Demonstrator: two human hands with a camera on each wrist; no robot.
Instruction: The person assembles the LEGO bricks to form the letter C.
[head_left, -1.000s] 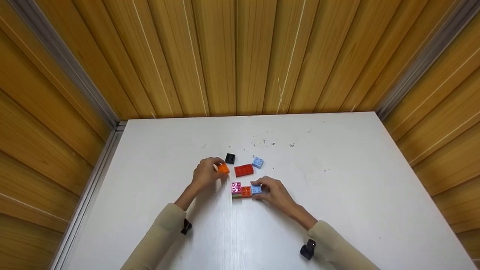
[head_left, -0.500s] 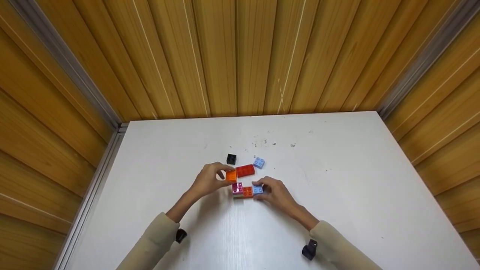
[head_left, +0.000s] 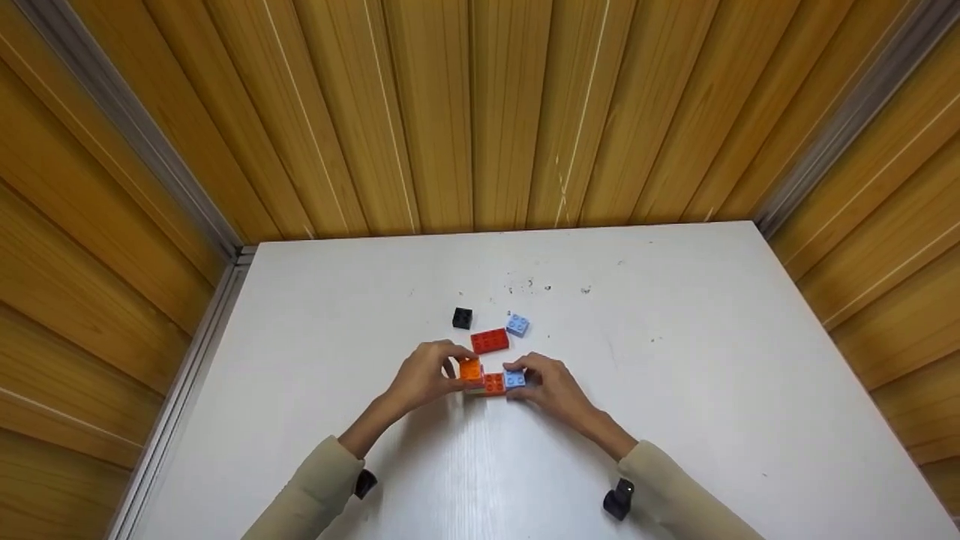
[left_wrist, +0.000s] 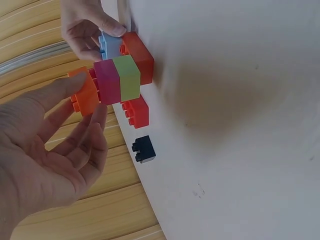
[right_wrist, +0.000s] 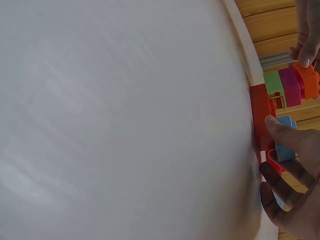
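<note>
My left hand (head_left: 426, 379) pinches an orange brick (left_wrist: 86, 94) between thumb and fingers, right over the studs of a magenta brick (left_wrist: 107, 81). Some of those studs show in the left wrist view, and the orange brick looks slightly tilted. Below the magenta brick is a light green brick (left_wrist: 127, 77) with a small printed picture. Both stand on one end of a red-orange base brick (right_wrist: 260, 115). At the other end sits a light blue brick (head_left: 514, 379), and my right hand (head_left: 553, 386) grips the assembly there with thumb and fingers.
Behind the assembly lie a red brick (head_left: 490, 341), a black brick (head_left: 462, 318) and another light blue brick (head_left: 517, 325). They rest loose on a white table (head_left: 637, 322). Wood-patterned panels (head_left: 480, 112) rise behind the table and at both sides.
My left hand has carried the orange brick from beside the red brick, toward me and to the right, over the magenta brick. The right hand keeps its hold at the light blue end.
</note>
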